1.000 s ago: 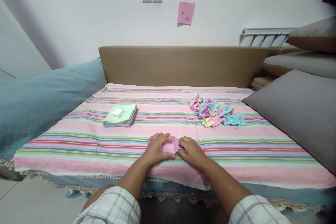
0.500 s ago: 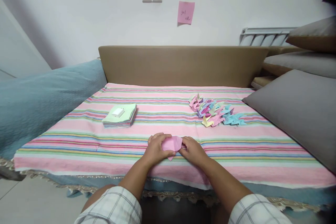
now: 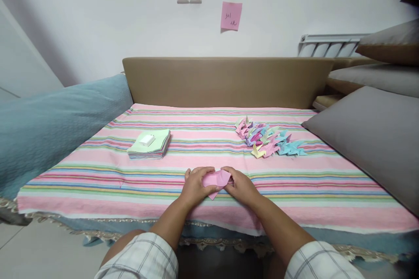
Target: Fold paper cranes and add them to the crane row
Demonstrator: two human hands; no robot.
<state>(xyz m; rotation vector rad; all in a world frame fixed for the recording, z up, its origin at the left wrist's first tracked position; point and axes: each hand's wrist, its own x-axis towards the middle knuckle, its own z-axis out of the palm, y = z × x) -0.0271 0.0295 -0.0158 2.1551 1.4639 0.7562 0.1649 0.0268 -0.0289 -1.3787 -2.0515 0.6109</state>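
Observation:
A partly folded sheet of pink origami paper is between my hands near the front of the striped cloth. My left hand grips its left side, thumb below and fingers along the upper edge. My right hand is closed on the right side, its fingertips partly hidden behind a raised flap. A pointed corner of the paper sticks out downward below the left thumb. Farther back on the right lies a cluster of folded paper cranes in several colours.
A stack of square coloured paper stands at left with a small white box on top. Grey cushions are piled at right. A brown backrest runs behind, and a blue-covered armrest bounds the left.
The flap at the paper's right side has opened out and shifted slightly right. My right fingers have moved up onto its upper edge; my left hand has barely moved.

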